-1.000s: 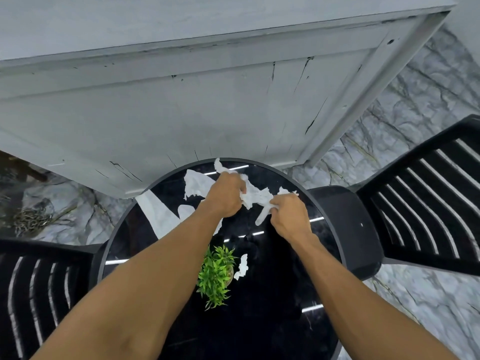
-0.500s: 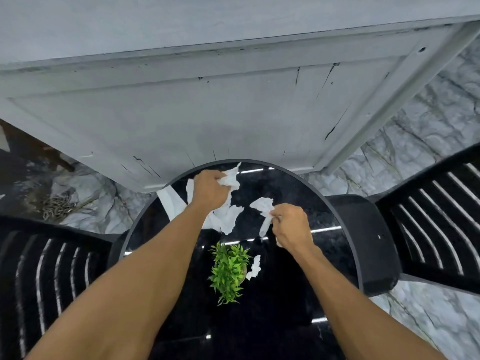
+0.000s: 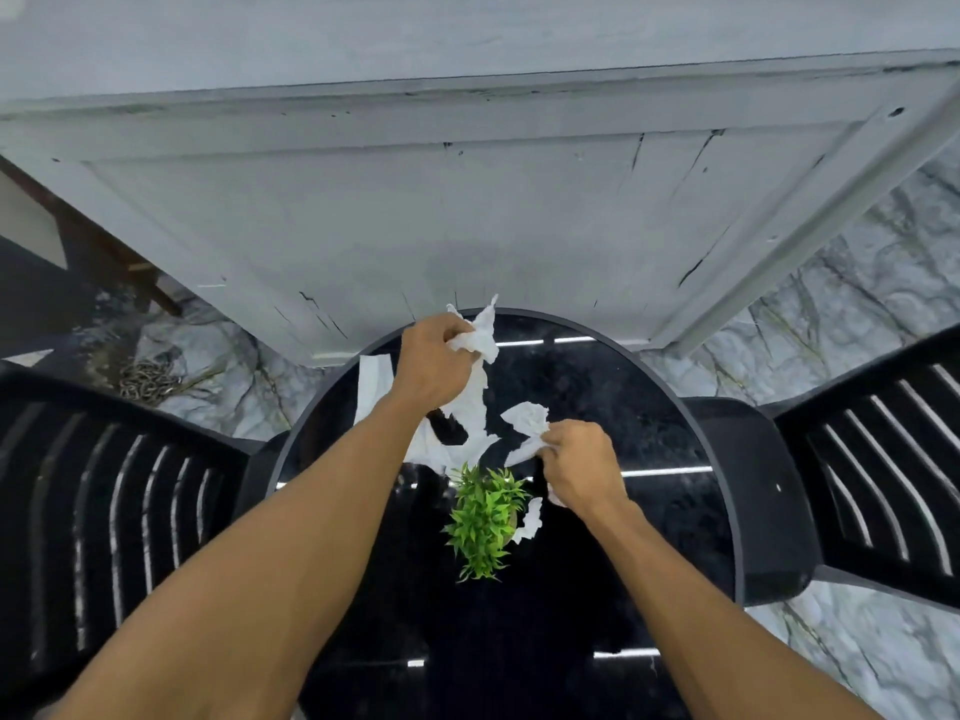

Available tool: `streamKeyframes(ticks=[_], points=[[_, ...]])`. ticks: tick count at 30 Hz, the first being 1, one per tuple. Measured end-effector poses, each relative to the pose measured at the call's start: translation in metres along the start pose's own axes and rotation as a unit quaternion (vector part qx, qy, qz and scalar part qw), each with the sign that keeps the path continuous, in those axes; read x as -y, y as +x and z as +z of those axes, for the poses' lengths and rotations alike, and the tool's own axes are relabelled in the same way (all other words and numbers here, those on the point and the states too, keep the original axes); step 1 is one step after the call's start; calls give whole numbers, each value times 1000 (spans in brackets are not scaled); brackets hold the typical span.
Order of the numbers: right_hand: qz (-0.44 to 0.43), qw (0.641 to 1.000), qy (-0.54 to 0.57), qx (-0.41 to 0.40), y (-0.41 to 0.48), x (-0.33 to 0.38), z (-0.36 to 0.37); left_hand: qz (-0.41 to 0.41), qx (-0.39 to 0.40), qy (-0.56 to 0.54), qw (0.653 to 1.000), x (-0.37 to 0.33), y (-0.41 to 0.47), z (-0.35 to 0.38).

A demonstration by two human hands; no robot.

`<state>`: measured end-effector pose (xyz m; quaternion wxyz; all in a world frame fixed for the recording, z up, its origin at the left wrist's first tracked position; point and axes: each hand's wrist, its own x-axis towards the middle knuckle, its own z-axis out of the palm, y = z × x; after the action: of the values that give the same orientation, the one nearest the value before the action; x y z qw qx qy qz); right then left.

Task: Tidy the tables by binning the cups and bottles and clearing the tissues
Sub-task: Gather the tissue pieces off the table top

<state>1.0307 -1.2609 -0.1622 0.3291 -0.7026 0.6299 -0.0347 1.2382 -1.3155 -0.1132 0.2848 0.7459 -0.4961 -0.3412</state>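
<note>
On the round black table (image 3: 649, 407), my left hand (image 3: 431, 361) grips a crumpled white tissue (image 3: 480, 337) near the far rim; torn tissue trails down from it to the tabletop. My right hand (image 3: 579, 465) pinches another white tissue (image 3: 527, 420) near the table's middle. A flat tissue strip (image 3: 374, 384) lies left of my left hand. A small tissue scrap (image 3: 531, 522) sits just right of the plant. No cups or bottles show.
A small green plant (image 3: 485, 517) stands at the table's centre, close under my right hand. Black slatted chairs flank the table on the left (image 3: 104, 485) and right (image 3: 857, 459). A grey panelled wall (image 3: 467, 200) rises just behind the table. The floor is marble.
Both hands held one bunch of tissue together; they have since pulled apart, the left hand lifting its tissue toward the far rim, the right hand drawing its piece nearer the plant.
</note>
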Motion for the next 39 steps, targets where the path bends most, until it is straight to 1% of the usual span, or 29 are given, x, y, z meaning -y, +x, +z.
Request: streamKeyframes(ticks=[3,5,6,7,9,10,12,14,16,18,19,21,22,24,26,28,31,33,36,39], points=[[-17,997,57,-42,11,15,0,-16,-56,-40,998,4,-14,-29],[-51,992,93,-75,19,32,-2,-43,-108,-73,990,16,-23,-45],[-71,990,96,-78,22,41,-3,-61,-133,-87,985,25,-28,-50],[-94,989,93,-64,23,50,-5,-81,-154,-91,980,35,-33,-55],[-153,986,73,3,26,65,-3,-125,-163,-76,976,59,-44,-56],[-188,980,46,46,28,70,0,-141,-149,-46,978,74,-50,-53],[-244,958,-41,144,37,72,10,-158,-109,42,980,99,-63,-44],[-262,926,-138,234,49,68,20,-159,-96,79,979,114,-72,-34],[-262,910,-171,271,58,63,25,-150,-90,67,982,116,-79,-29],[-270,912,-168,259,60,59,24,-134,-75,55,987,113,-81,-26],[-276,916,-167,239,58,57,22,-130,-71,52,988,110,-81,-25],[-282,930,-163,172,56,46,19,-119,-73,35,990,104,-77,-24],[-271,940,-155,138,56,40,16,-110,-73,23,991,100,-75,-23],[-217,967,-110,76,56,25,11,-79,-63,18,995,90,-70,-19],[-157,985,-63,41,51,11,4,-35,-37,47,998,81,-63,-12],[-134,989,-55,42,38,-2,-4,6,7,82,997,75,-57,-2],[-95,990,-26,104,11,-17,-10,70,74,141,985,69,-50,17],[-87,986,-28,143,-4,-24,-13,92,105,173,975,68,-48,28],[-112,978,-90,153,-22,-23,-12,93,116,191,970,70,-48,35],[-126,977,-123,119,-29,-21,-1,99,105,185,972,74,-52,33]])
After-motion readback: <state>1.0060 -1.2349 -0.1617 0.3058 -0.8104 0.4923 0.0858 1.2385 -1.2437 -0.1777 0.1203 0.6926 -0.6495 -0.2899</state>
